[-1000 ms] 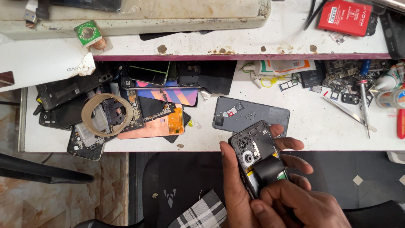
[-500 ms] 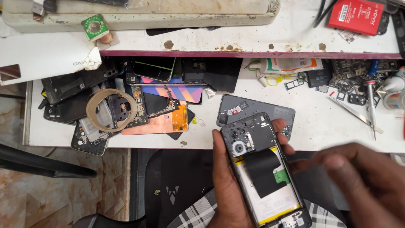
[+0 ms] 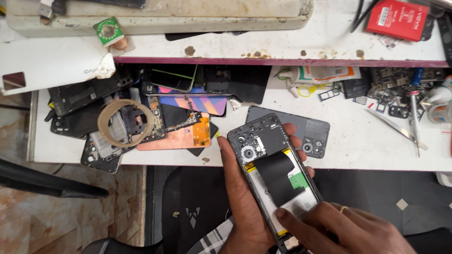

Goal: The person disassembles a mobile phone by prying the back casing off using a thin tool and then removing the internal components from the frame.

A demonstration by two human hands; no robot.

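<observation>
Here, the white surface at your twelve o'clock is crowded with phone shells and boards, so you work just off its near edge, over your lap. Your left hand cradles the opened phone from beneath, fingers wrapped round its far side, keeping it tilted and steady toward one o'clock. Its back is off: black frame, camera ring up top, black flex strip over a pale battery edged yellow. Your right hand grips nothing; one fingertip presses the battery's lower end at six o'clock.
</observation>
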